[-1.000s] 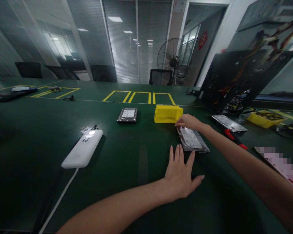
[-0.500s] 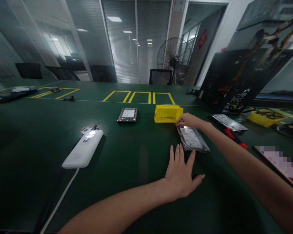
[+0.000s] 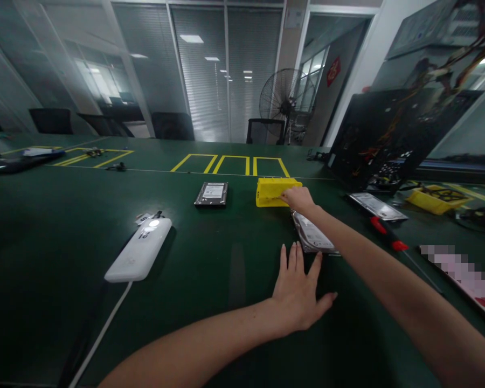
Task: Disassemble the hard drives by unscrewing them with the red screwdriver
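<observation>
Right hand (image 3: 299, 198) at the yellow bin (image 3: 269, 193), can't tell its grip; left hand (image 3: 298, 297) splayed, unclenched, beside the nearest drive (image 3: 312, 236).

On the worktop (image 3: 202, 258), a bin (image 3: 267, 196) stands behind one hard drive (image 3: 310, 234) and right of another hard drive (image 3: 212, 194); a screwdriver (image 3: 388, 236) lies farther right.

Right forearm (image 3: 372, 265) partly covers the nearest hard drive (image 3: 311, 235)

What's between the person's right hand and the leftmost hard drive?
A yellow bin, its right end overlapped by the right hand, then green tabletop up to the leftmost hard drive; the head view shows this.
</observation>
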`<action>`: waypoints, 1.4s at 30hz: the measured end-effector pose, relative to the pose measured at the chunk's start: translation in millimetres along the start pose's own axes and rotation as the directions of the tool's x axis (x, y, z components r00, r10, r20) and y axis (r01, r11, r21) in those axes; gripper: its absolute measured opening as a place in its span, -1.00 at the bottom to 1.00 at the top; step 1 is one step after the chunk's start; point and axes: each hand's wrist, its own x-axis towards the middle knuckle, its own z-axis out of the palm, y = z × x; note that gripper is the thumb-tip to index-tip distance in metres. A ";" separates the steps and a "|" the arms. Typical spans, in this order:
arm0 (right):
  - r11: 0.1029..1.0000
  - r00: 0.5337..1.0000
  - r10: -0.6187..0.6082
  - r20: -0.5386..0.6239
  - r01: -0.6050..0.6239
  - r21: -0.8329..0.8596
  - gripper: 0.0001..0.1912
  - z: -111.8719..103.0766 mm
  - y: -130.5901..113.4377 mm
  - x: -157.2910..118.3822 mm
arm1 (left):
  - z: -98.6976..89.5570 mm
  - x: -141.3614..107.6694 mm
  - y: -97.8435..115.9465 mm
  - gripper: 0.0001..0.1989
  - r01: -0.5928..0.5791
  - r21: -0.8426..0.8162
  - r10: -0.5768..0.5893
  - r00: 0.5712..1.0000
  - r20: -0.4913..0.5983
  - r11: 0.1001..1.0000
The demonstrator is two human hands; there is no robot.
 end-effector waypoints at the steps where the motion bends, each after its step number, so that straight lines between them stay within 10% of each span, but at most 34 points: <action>1: 1.000 1.000 -0.010 0.000 0.010 0.015 -0.61 -1.8 1.5 -1.1 | -0.7 -0.1 0.0 -0.25 -0.002 0.000 0.002 1.000 0.003 1.000; 18: 0.860 0.962 -0.257 0.096 0.182 0.476 -0.70 -19.1 30.8 -92.5 | 4.0 -0.2 0.0 -0.24 0.008 0.012 -0.008 1.000 -0.020 1.000; 42: 0.720 0.904 -0.411 0.121 0.240 0.651 -0.67 -15.5 43.1 -79.8 | 3.7 -0.5 0.3 -0.25 0.006 0.030 -0.006 1.000 -0.026 1.000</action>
